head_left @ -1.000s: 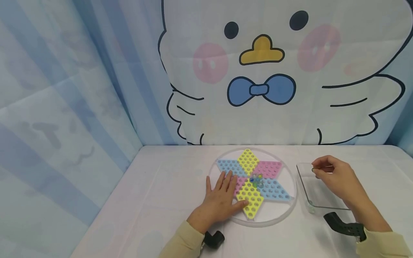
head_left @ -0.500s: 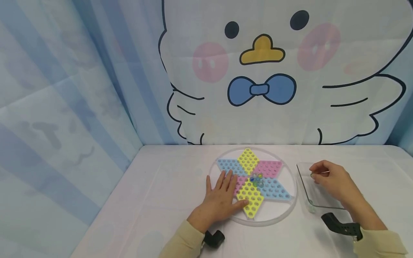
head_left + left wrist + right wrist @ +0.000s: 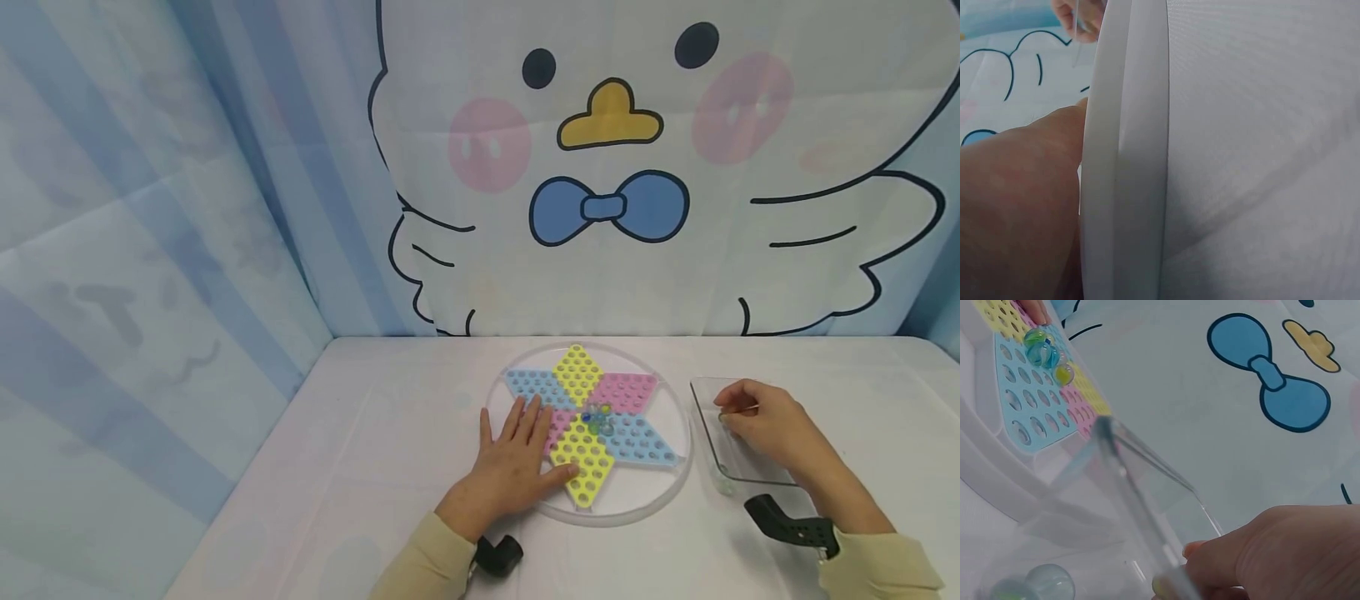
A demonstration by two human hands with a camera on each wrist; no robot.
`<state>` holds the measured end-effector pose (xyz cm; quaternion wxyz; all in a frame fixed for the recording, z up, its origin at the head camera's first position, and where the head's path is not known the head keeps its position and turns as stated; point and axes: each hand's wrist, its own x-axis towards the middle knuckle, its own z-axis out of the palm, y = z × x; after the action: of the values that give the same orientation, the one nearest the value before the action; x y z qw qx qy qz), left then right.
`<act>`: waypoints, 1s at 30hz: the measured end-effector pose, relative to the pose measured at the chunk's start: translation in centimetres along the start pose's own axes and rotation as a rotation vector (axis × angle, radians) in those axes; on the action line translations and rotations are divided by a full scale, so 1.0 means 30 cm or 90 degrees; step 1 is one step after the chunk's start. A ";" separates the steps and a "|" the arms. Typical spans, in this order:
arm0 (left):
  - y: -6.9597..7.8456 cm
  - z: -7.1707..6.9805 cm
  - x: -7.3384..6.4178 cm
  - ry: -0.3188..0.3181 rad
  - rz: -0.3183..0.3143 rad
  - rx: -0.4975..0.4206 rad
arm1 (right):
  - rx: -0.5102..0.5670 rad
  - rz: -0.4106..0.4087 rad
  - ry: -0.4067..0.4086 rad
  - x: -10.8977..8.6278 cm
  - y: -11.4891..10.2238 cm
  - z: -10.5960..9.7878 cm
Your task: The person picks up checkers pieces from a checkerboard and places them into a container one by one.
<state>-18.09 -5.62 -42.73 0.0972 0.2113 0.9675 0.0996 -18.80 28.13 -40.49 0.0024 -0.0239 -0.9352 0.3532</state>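
Note:
My left hand [image 3: 506,471] lies with its fingers spread on the round Chinese checkers board [image 3: 647,504], over its left side. The board carries a star of yellow, pink and blue holed panels. Several glass marbles [image 3: 597,419] sit close together near its centre. Over the clear plastic box [image 3: 765,481], right of the board, my right hand [image 3: 768,421] pinches a marble [image 3: 1159,586] between thumb and fingers; only a yellowish bit shows in the right wrist view. Marbles [image 3: 1050,584] rest inside the box near one corner. The left wrist view shows mainly the board's rim [image 3: 1125,150].
A pale cloth [image 3: 360,467] covers the table. Behind it hangs a curtain [image 3: 600,292] printed with a cartoon bird. Black wrist mounts [image 3: 791,525] stick out below both hands. The box's near wall stands up between the right hand and the board.
My right hand has moved left and slightly down over the box, with the marble still pinched. My left hand and the marbles on the board stay where they were.

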 end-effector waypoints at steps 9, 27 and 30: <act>0.002 0.000 -0.004 0.004 0.004 -0.001 | -0.020 -0.008 -0.015 -0.001 -0.001 0.003; 0.002 0.002 -0.007 0.002 0.003 -0.004 | -0.042 -0.026 0.004 -0.008 -0.021 0.007; 0.003 -0.002 -0.009 0.004 0.002 -0.002 | -0.034 -0.037 0.023 -0.016 -0.034 0.000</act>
<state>-17.83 -5.65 -42.61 0.0941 0.2126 0.9672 0.1021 -18.36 27.32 -39.81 0.0290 -0.0034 -0.9444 0.3276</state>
